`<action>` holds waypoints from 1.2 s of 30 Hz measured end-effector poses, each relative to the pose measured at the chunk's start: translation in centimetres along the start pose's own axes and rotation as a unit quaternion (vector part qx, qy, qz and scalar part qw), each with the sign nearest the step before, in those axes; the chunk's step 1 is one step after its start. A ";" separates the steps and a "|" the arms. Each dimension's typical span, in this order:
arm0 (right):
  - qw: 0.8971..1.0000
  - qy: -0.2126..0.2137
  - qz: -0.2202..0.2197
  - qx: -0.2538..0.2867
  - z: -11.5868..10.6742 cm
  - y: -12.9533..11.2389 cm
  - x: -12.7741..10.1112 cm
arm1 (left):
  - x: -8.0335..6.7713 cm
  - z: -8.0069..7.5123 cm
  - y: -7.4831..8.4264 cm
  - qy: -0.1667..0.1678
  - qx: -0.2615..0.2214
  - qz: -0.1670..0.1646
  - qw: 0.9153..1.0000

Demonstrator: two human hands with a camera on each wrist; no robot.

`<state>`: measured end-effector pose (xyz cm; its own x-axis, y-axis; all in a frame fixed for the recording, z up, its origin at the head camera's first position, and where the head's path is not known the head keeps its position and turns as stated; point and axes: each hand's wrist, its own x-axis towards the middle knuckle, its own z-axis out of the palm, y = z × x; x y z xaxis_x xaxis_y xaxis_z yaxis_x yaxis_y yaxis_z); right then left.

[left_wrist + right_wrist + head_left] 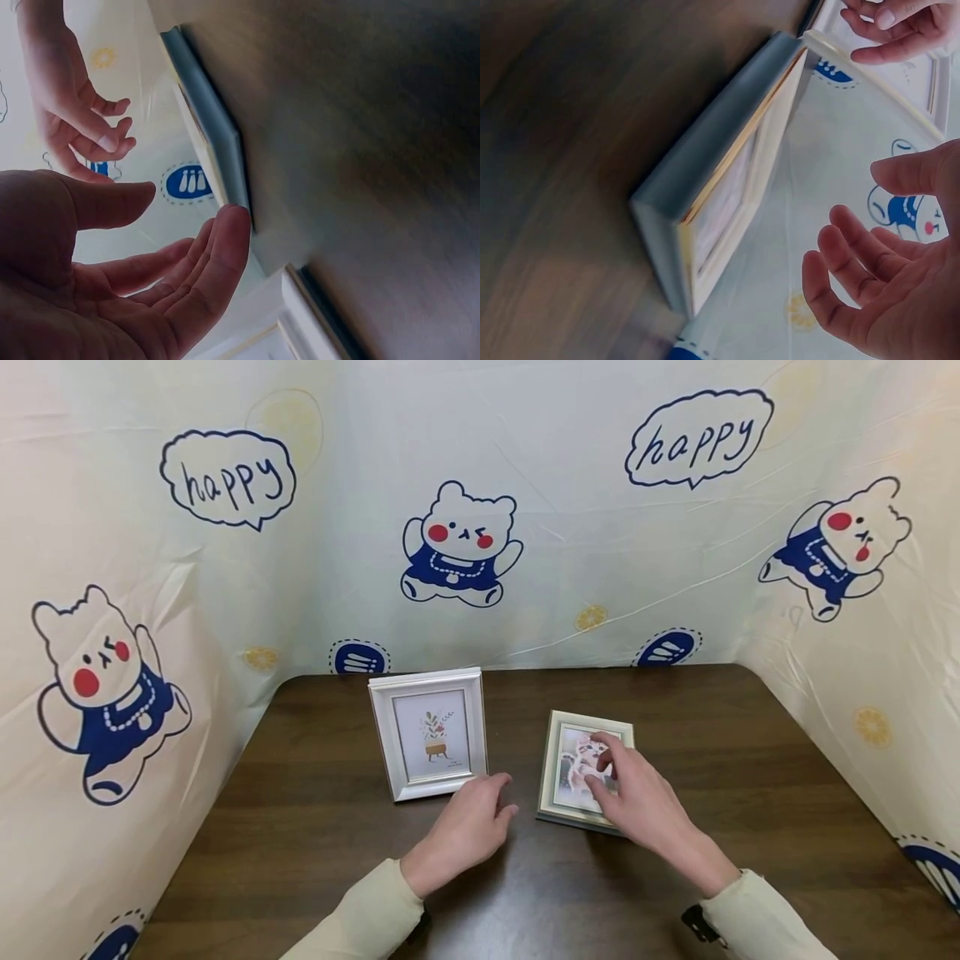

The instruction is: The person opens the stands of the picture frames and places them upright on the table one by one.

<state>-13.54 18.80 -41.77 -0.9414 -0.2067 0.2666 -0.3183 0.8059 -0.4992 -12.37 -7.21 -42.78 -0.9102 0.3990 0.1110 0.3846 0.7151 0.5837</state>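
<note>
A white picture frame [427, 735] with a plant print stands upright on the dark wooden table [750, 760]. To its right lies a grey-green frame [558, 777] with a cat photo, flat on the table. My right hand [626, 789] hovers over this frame with fingers spread and relaxed; in the right wrist view the right hand [877, 285] is apart from the grey-green frame [720, 187]. My left hand [476, 818] rests open between the two frames, near the white frame's lower right corner, holding nothing. The left wrist view shows the left hand [165, 285] with its fingertips by the grey-green frame's edge [214, 142].
A cream cloth [600, 543] printed with bears and "happy" bubbles walls the table at the back and on both sides. Bare tabletop lies in front of the frames and to the right.
</note>
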 end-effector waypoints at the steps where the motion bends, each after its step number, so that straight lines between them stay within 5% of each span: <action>1: 1.000 0.000 0.002 -0.003 -0.1 0.2 -0.1 | 0.1 0.1 0.0 -0.002 0.001 0.001 1.000; 36: 0.991 -0.078 0.090 -0.055 -0.2 5.7 -0.5 | 3.8 3.9 0.4 -0.027 0.015 -0.025 0.999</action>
<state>-14.85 23.66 -44.59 -0.9903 -0.1307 0.0464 -0.1379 0.8910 -0.4326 -15.13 -3.19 -45.26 -0.9187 0.3930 0.0385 0.3447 0.7506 0.5638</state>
